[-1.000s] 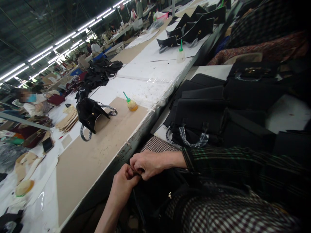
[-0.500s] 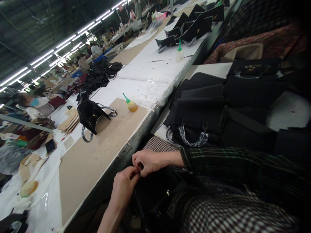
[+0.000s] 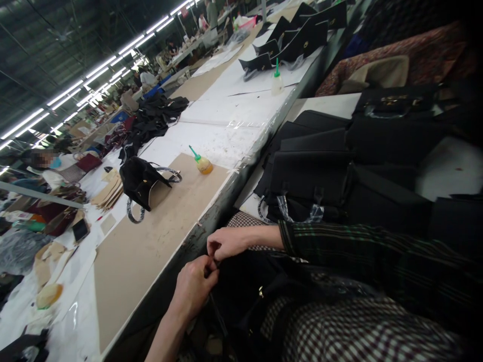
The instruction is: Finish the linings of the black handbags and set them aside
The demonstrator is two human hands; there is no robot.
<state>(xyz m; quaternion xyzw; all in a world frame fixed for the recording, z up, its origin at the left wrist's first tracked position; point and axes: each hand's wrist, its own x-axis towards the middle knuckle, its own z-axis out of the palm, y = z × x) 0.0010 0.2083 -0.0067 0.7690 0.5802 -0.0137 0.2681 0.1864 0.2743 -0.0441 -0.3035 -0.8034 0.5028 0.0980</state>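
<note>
On my lap rests a black handbag (image 3: 237,296), with small gold-coloured metal fittings; dark cloth around it makes its outline hard to follow. My left hand (image 3: 194,284) is closed in a pinch at the bag's upper edge. Right beside it, my right hand (image 3: 228,242) also pinches at that edge, its fingertips close to the left thumb. Any small part between the fingertips is hidden. A checkered apron (image 3: 339,327) lies beneath the bag and my arms.
A black bag with plastic-wrapped handles (image 3: 139,183) and a green-tipped glue bottle (image 3: 204,165) stand on the tan board (image 3: 151,251). Stacked black bags (image 3: 309,176) lie to the right. Another green-tipped bottle (image 3: 277,84) stands farther along the table. A masked person (image 3: 60,171) sits across it.
Both hands stay pinched at the bag's edge. My right fingers have shifted slightly, and my left wrist has moved a little left. The view has tilted slightly.
</note>
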